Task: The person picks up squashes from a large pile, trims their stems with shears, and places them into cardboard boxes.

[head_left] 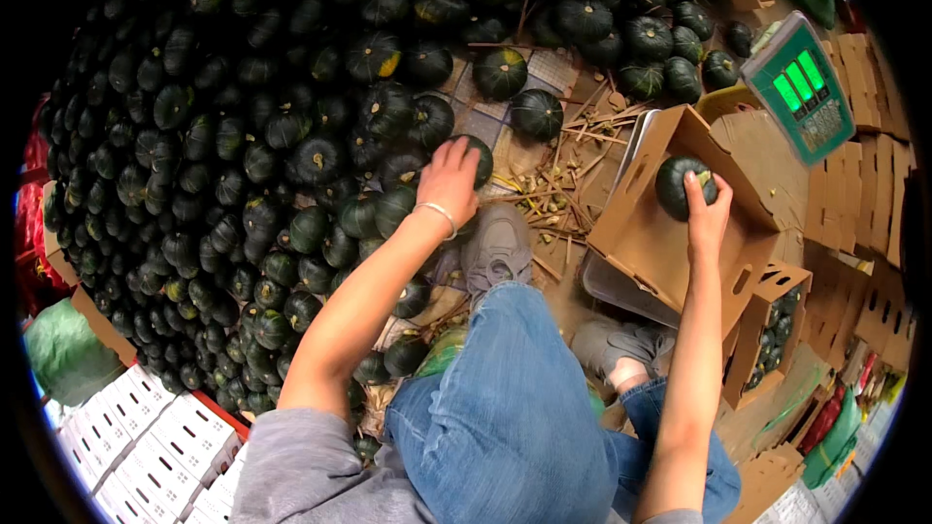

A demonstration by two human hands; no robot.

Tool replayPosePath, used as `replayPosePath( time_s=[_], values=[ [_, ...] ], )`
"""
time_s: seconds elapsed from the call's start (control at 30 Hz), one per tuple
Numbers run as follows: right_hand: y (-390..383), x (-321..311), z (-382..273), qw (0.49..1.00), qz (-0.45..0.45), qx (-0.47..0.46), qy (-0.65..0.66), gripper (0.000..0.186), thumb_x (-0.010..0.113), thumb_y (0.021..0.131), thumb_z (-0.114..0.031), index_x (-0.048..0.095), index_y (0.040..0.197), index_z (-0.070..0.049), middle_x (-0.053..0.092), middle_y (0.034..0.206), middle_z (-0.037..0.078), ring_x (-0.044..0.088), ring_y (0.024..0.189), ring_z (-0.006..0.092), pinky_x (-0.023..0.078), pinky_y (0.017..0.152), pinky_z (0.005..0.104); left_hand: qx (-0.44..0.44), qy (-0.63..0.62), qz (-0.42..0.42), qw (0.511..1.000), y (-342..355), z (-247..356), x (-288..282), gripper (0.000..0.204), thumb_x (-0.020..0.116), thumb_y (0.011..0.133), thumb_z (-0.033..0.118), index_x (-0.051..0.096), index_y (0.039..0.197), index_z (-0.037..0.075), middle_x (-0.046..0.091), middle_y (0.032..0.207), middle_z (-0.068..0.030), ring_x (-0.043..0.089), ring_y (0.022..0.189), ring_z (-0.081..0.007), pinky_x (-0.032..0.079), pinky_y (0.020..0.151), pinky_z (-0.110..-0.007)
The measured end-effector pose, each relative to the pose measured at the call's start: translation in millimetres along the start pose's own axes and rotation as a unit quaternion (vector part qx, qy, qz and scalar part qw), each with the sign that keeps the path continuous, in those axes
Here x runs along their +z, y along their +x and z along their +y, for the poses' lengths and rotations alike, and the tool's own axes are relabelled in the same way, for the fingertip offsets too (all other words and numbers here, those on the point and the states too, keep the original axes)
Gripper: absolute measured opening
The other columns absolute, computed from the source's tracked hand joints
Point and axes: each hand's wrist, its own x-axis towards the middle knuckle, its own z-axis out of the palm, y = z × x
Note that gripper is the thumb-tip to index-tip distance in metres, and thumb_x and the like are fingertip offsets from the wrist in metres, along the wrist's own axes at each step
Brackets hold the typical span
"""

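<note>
A dark green kabocha squash (673, 190) is in my right hand (709, 206), fingers and thumb at its pale stem. This squash is over the open cardboard box (621, 223) at my right; I cannot tell whether it touches the bottom. My left hand (450, 184), with a bracelet at the wrist, grips another kabocha squash (477, 159) at the near edge of the pile. My fingers hide much of that squash. The big pile of kabocha squashes (316, 161) spreads across the left and far side. Two single squashes, one of them a striped squash (537, 114), sit just beyond my left hand.
The box rests on a scale platform (621, 289), whose green display (798, 87) is lit at the far right. A smaller carton of squashes (777, 330) stands nearer. Dry stems (573, 170) litter the floor. Flattened cardboard (864, 194) lines the right; white boxes (146, 437) stand at lower left.
</note>
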Motion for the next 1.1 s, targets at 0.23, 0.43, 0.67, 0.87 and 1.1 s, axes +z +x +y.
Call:
replayPosePath(
  time_s=[0.23,0.43,0.67,0.87,1.1],
  values=[
    [37,20,16,0.982,-0.051,-0.067,-0.171,0.065,0.052,0.090,-0.047,0.040,0.132,0.001,0.048,0.127,0.025,0.046,0.118,0.0370,0.033,0.101,0.0424,-0.030,0.075,-0.218,0.973,48,7,-5,0.078,0.078,0.063,0.015,0.041,0.131,0.021,0.032,0.140,-0.0089,0.026,0.131,-0.0363,0.041,0.087,-0.059],
    [-5,-22,-18,0.983,-0.064,-0.144,-0.097,0.033,0.060,0.088,-0.016,0.056,0.118,-0.001,0.054,0.121,0.012,0.053,0.108,0.0236,0.042,0.093,0.0339,-0.125,-0.795,-0.168,0.569,9,-31,-57,0.071,0.060,0.068,0.038,0.042,0.131,0.009,0.048,0.129,-0.0176,0.054,0.112,-0.0331,0.045,0.096,-0.047],
    [-111,45,-134,0.861,-0.426,0.053,0.272,0.069,0.075,0.074,-0.017,0.039,0.131,-0.006,0.049,0.120,0.012,0.054,0.104,0.0195,0.052,0.082,0.0315,-0.105,-0.939,-0.060,0.323,-26,24,-50,0.057,0.045,0.077,0.029,0.049,0.127,0.001,0.045,0.133,-0.0258,0.047,0.121,-0.0404,0.037,0.103,-0.051],
    [-144,51,-118,0.766,-0.461,0.256,0.366,0.078,0.078,0.071,-0.019,0.033,0.133,-0.006,0.050,0.122,0.014,0.054,0.107,0.0222,0.054,0.079,0.0354,-0.169,-0.673,0.065,0.717,-51,74,-55,0.032,0.041,0.094,0.020,0.057,0.113,-0.001,0.061,0.108,-0.0107,0.057,0.100,-0.0175,0.044,0.091,-0.030],
    [-152,71,-99,0.898,-0.414,0.006,0.147,0.067,0.081,0.064,-0.023,0.049,0.121,-0.006,0.058,0.111,0.011,0.056,0.102,0.0190,0.045,0.089,0.0334,-0.013,-0.381,0.043,0.924,-77,50,-52,0.040,0.058,0.087,0.021,0.050,0.122,0.002,0.049,0.123,-0.0157,0.048,0.114,-0.0280,0.036,0.100,-0.037]
  ],
)
